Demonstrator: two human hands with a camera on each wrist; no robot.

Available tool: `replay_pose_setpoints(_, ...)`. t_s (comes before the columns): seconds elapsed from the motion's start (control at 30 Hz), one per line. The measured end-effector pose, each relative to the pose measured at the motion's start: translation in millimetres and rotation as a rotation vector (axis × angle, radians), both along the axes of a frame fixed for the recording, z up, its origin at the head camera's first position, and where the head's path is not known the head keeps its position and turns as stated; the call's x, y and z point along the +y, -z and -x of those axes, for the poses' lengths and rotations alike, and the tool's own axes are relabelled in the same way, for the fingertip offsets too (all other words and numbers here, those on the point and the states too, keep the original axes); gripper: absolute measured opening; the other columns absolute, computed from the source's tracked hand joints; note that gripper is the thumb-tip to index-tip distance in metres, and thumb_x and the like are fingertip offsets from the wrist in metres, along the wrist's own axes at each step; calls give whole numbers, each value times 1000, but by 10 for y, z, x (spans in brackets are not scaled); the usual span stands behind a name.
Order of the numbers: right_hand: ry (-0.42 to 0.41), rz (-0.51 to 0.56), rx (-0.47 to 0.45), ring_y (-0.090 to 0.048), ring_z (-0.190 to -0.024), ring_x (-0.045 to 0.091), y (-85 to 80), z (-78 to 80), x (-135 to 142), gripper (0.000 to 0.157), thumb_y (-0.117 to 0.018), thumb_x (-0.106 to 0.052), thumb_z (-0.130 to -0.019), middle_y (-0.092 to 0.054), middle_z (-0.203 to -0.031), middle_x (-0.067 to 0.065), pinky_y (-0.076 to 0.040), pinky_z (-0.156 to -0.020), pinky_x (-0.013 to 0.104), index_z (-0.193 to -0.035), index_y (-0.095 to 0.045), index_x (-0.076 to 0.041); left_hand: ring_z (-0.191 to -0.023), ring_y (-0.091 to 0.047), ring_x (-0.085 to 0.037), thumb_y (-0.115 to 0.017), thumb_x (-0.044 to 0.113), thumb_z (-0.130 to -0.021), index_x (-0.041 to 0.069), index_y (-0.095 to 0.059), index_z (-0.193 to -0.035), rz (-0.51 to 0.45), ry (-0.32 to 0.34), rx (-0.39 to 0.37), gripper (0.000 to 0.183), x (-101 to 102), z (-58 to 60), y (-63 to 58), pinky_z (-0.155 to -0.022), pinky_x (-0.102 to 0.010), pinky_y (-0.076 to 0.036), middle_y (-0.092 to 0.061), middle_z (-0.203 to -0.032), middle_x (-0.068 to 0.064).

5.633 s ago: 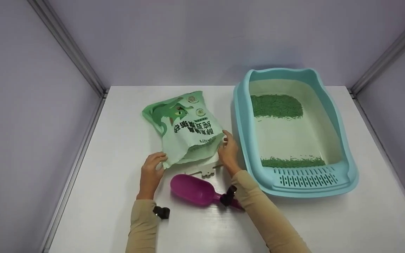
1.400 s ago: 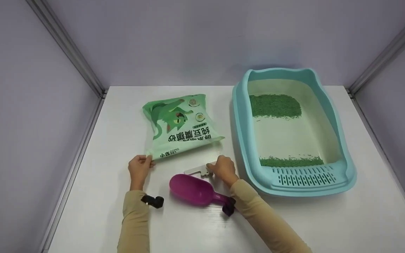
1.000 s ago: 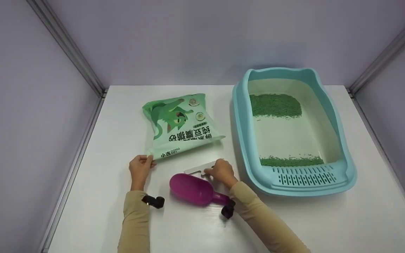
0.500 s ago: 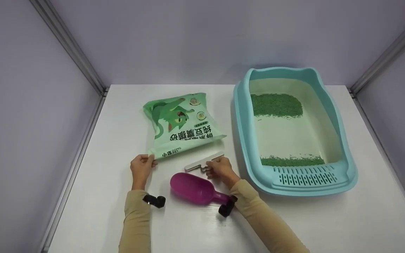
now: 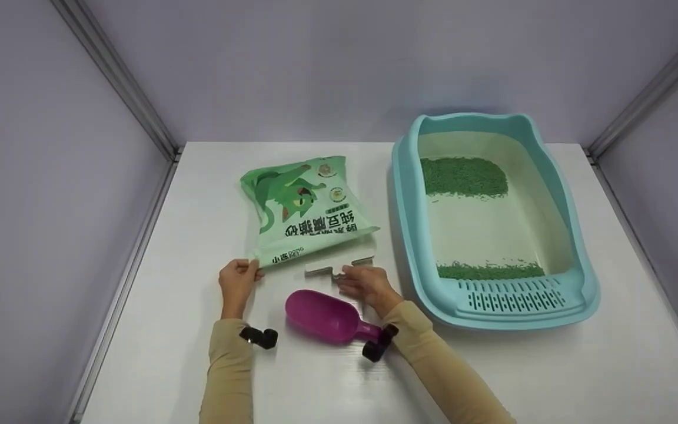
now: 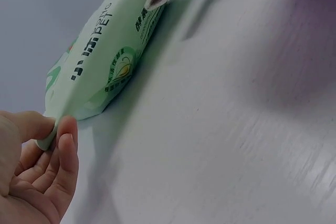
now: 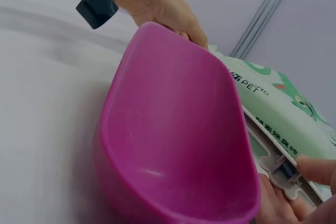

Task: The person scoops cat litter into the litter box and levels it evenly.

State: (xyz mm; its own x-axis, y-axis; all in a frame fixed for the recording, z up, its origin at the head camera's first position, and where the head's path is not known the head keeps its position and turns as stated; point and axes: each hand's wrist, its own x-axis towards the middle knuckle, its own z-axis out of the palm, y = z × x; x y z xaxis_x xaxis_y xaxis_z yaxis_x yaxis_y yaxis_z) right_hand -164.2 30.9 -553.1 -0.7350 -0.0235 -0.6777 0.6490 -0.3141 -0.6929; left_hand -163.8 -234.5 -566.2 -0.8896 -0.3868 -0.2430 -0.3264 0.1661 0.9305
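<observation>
My left hand [image 5: 237, 287] pinches the near left corner of the green cat-litter bag [image 5: 306, 206], thumb against fingers, as the left wrist view shows up close. The bag lies flat, its near edge drawn out straight. With my right hand [image 5: 371, 287] I hold a white bag-sealing clip [image 5: 319, 271] by its middle, just in front of that edge. A spring shows at the middle of the clip in the right wrist view. Between my forearms lies a magenta scoop [image 5: 324, 318], its bowl facing up; my right wrist hides part of its handle.
A blue litter box [image 5: 411, 224] stands to the right, close beside my right hand. Inside are two patches of green litter [image 5: 465, 176], one at the far end and one near the slotted front. Walls enclose the white table [image 5: 150, 353] at the back and sides.
My right hand has left the bag's right corner, taken hold of the clip and raised and turned it. The bag's gaping mouth has flattened. My left hand has shifted slightly left with its corner.
</observation>
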Motion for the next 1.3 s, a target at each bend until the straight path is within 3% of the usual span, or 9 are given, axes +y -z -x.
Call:
replay_pose_setpoints(0.17, 31, 73, 4, -72, -70, 22, -3, 33, -56, 3, -67, 2, -85, -68, -70, 10, -62, -77, 37, -87, -64, 3, -55, -62, -2, -62, 10, -91, -6, -59, -94, -7, -9, 7, 16, 6, -13, -7, -58, -16, -55, -67, -66, 0)
replay_pose_setpoints(0.3, 52, 105, 4, -71, -65, 20, -24, 65, -103, 10, -65, 7, -85, -68, -68, 8, -63, -73, 33, -79, -63, -1, -55, -62, -1, -62, 10, -91, -5, -58, -94, -8, -8, 7, 16, 14, -15, -11, -58, -17, -55, -66, -65, 3)
replay_pose_setpoints(0.47, 78, 107, 19, -69, -59, 19, -35, 102, -149, 6, -63, 10, -85, -68, -64, 8, -63, -66, 31, -89, -66, 8, -55, -62, -1, -62, 9, -91, -6, -58, -94, -19, -11, 8, 16, 13, -11, 6, -58, -17, -55, -67, -66, 1)
replay_pose_setpoints(0.67, 92, 84, 26, -69, -52, 15, -48, 145, -190, 27, -63, 10, -84, -68, -61, 6, -61, -62, 25, -111, -61, 17, -54, -63, -2, -62, 7, -90, -7, -58, -93, -39, -14, 33, 15, 17, -23, 7, -57, -16, -56, -68, -66, 0)
replay_pose_setpoints(1.0, 76, 96, -5, -70, -53, 14, -88, 226, -232, 6, -65, 8, -84, -69, -62, 7, -61, -64, 24, -89, -68, 8, -52, -61, 1, -62, 6, -91, -9, -58, -93, -34, -14, 34, 15, 11, -8, 25, -56, -13, -55, -69, -67, -3)
replay_pose_setpoints(1.17, 63, 103, -23, -70, -54, 14, -79, 267, -264, 16, -64, 8, -85, -69, -62, 8, -61, -65, 23, -101, -67, 11, -53, -61, -1, -63, 5, -90, -7, -59, -89, -43, -23, 70, 13, 17, -37, 11, -55, -14, -54, -70, -69, -8)
replay_pose_setpoints(1.3, 99, 135, -27, -70, -53, 16, -70, 321, -299, 30, -62, 10, -85, -69, -61, 10, -61, -62, 23, -114, -60, 17, -53, -62, -2, -63, 5, -89, -5, -58, -85, -68, -31, 100, 11, 36, -56, 1, -54, -14, -53, -67, -65, -3)
